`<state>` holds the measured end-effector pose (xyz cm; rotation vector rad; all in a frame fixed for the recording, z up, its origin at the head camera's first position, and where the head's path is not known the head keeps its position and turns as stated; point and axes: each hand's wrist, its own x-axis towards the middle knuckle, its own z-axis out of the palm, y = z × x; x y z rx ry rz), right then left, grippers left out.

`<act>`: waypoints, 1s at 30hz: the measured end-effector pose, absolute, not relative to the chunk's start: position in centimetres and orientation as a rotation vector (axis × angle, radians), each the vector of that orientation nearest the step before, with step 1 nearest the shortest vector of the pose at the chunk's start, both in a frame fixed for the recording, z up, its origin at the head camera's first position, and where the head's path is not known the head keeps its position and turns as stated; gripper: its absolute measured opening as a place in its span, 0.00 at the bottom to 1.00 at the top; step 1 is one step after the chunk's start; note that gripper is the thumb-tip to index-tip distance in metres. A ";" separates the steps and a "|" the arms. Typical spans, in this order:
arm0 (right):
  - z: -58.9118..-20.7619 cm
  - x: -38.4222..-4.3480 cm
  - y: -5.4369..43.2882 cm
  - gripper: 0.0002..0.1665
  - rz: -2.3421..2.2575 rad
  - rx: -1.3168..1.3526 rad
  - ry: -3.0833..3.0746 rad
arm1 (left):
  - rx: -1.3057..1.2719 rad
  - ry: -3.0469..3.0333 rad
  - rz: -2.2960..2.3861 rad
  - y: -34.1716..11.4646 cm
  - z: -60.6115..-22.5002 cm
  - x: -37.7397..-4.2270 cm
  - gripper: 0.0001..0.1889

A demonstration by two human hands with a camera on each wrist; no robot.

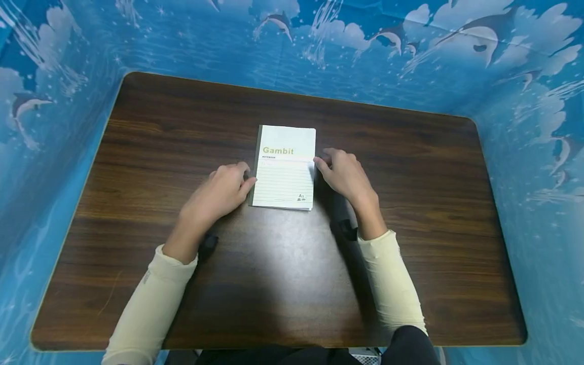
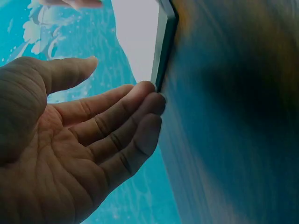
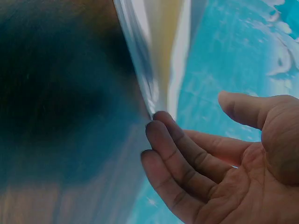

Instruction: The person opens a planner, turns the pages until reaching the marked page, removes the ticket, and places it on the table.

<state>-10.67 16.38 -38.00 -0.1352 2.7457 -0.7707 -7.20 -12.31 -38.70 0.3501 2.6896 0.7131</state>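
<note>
A closed white notebook (image 1: 284, 175) with "Gambit" on its cover and a dark spine strip lies on the brown wooden table (image 1: 283, 274), a little above its middle. My left hand (image 1: 223, 188) is at the spine side, its fingers extended and slightly bent. The left wrist view has the fingertips beside the notebook's dark spine (image 2: 166, 46), with the thumb apart. At the opposite side is my right hand (image 1: 344, 172), fingers likewise loosely extended by the page edges (image 3: 152, 60). Those pages look slightly spread. Neither hand grips the notebook; actual contact is hard to tell.
Blue cloth (image 1: 228, 56) printed with dolphins and waves surrounds the table at the back and sides. A dark wrist device (image 1: 348, 229) sits under the right wrist, and another (image 1: 208, 246) under the left. The person's dark clothing is at the front edge.
</note>
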 end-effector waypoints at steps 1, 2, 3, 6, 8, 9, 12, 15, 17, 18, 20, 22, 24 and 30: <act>-38.3 -11.0 16.2 0.31 -0.746 -0.136 2.736 | 0.343 2.669 0.719 -12.2 -38.9 -7.2 0.24; -38.6 -11.3 15.9 0.32 -0.726 -0.125 2.728 | 0.334 2.655 0.726 -12.1 -39.1 -7.2 0.24; -38.8 -11.6 15.7 0.32 -0.711 -0.115 2.720 | 0.330 2.643 0.729 -12.1 -39.3 -7.2 0.24; -39.3 -12.1 15.1 0.29 -0.667 -0.083 2.703 | 0.313 2.611 0.729 -11.8 -39.9 -7.3 0.24; -39.5 -12.2 14.8 0.26 -0.639 -0.072 2.707 | 0.334 2.592 0.732 -11.7 -40.2 -7.4 0.24; -39.5 -12.3 14.6 0.24 -0.623 -0.076 2.714 | 0.349 2.585 0.733 -11.7 -40.3 -7.4 0.24; -39.5 -12.3 14.1 0.25 -0.593 -0.083 2.756 | 0.385 2.568 0.734 -11.6 -40.5 -7.3 0.24; -39.2 -12.2 13.7 0.20 -0.608 -0.074 2.823 | 0.410 2.584 0.712 -11.7 -40.6 -7.3 0.26; -38.8 -12.1 13.4 0.17 -0.621 -0.060 2.869 | 0.414 2.584 0.707 -11.8 -40.6 -7.3 0.26; -38.6 -12.1 13.3 0.17 -0.631 -0.053 2.891 | 0.417 2.589 0.701 -11.9 -40.6 -7.3 0.25; -38.2 -12.1 13.1 0.18 -0.658 -0.040 2.929 | 0.422 2.591 0.698 -12.0 -40.6 -7.3 0.24; -37.7 -12.2 12.8 0.18 -0.695 -0.031 2.965 | 0.424 2.588 0.704 -12.0 -40.6 -7.3 0.23; -37.2 -12.3 12.5 0.16 -0.746 -0.022 2.984 | 0.426 2.588 0.711 -12.1 -40.6 -7.3 0.24; -35.2 -13.0 11.2 0.13 -0.924 -0.054 2.955 | 0.388 2.537 0.815 -12.8 -40.7 -7.1 0.25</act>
